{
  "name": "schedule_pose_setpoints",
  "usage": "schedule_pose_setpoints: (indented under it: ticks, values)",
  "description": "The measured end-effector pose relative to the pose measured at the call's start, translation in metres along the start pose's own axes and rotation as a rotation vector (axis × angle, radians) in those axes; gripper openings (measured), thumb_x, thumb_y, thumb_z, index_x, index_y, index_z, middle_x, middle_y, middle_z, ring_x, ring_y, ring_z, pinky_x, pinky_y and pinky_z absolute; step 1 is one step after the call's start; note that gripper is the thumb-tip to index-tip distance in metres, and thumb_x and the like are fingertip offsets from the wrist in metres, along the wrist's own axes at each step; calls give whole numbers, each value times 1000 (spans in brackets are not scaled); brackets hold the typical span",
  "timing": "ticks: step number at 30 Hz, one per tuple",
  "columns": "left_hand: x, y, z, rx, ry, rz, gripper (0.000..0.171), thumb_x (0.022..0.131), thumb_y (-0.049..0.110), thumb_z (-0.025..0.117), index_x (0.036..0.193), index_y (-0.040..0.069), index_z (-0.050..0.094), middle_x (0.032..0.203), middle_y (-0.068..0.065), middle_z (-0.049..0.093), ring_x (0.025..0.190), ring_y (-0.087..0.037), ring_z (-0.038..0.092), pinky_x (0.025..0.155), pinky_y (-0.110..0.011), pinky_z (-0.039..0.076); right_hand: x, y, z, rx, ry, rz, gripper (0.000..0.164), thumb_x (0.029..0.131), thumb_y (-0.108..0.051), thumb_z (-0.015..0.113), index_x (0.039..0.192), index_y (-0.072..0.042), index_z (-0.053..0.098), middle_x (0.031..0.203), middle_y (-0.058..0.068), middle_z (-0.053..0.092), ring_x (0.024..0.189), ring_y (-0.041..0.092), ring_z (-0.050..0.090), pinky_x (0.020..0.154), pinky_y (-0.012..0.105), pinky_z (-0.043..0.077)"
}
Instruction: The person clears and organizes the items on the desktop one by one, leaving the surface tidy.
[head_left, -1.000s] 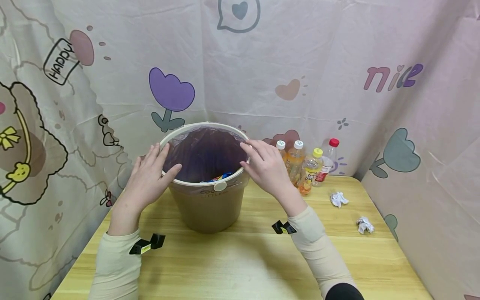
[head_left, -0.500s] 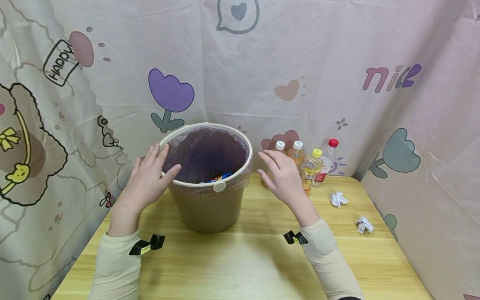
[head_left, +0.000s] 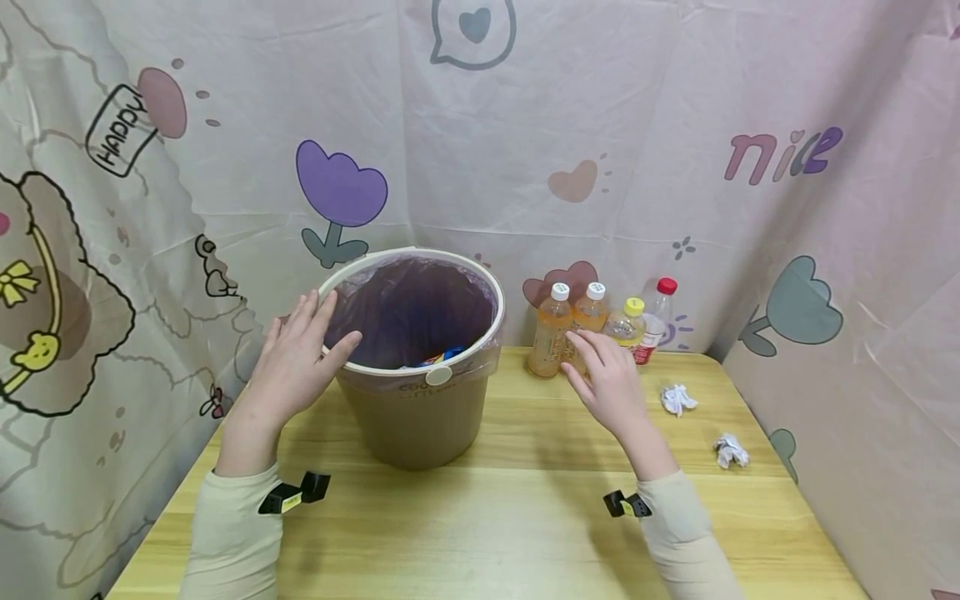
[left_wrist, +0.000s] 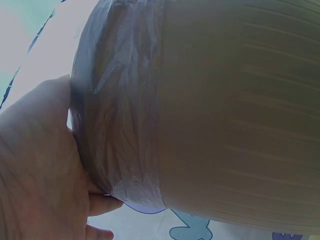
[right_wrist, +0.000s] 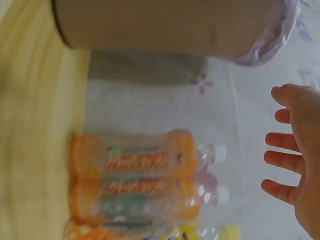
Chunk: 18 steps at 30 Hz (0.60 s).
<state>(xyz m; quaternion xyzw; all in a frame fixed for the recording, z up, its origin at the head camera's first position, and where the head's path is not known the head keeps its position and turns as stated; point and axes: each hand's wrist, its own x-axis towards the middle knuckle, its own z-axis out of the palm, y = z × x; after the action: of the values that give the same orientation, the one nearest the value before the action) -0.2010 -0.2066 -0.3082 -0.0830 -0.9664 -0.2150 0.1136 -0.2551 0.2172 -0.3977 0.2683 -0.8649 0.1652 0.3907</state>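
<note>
A brown trash can (head_left: 416, 429) with a pale rim and a thin plastic liner (left_wrist: 132, 100) stands on the table, left of centre. Something blue and colourful (head_left: 442, 357) lies inside it. My left hand (head_left: 288, 367) rests on the can's left rim, fingers fairly straight and thumb over the edge. Away from the can, my right hand (head_left: 611, 383) hovers in front of the bottles, fingers loosely bent and holding nothing. Two orange-tinted bottles with white caps (head_left: 551, 337) stand beside a yellow-capped bottle (head_left: 628, 321) and a red-capped bottle (head_left: 658, 317); the hand partly covers some of them.
Two crumpled paper balls (head_left: 678, 400) lie on the right part of the wooden table (head_left: 480, 533). A patterned cloth (head_left: 480, 150) hangs behind and along both sides, close to the bottles and the can.
My right hand has left the can's right rim and moved right, to in front of the bottles, uncovering the leftmost one. The left hand stays on the rim.
</note>
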Motion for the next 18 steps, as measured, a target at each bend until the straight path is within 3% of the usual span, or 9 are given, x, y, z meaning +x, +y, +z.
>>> schedule_pose_setpoints:
  ticks: [8,18]
  values:
    - [-1,0,1,-3,0,3,81,99,60,32,157,7,10,163,-24,5,152,-41,2,116,-69,-2,-38,23,-5,-27,-28,78,48,83,-21,72,128,-5,61,122,20,63,112,40,58,88,59,47]
    - [0,-1,2,0,14,8,81,100,59,32,157,7,12,163,-24,7,152,-41,4,115,-69,1,-87,47,-18,-66,-78,251,50,82,-15,72,129,-2,59,123,23,61,112,44,56,88,64,44]
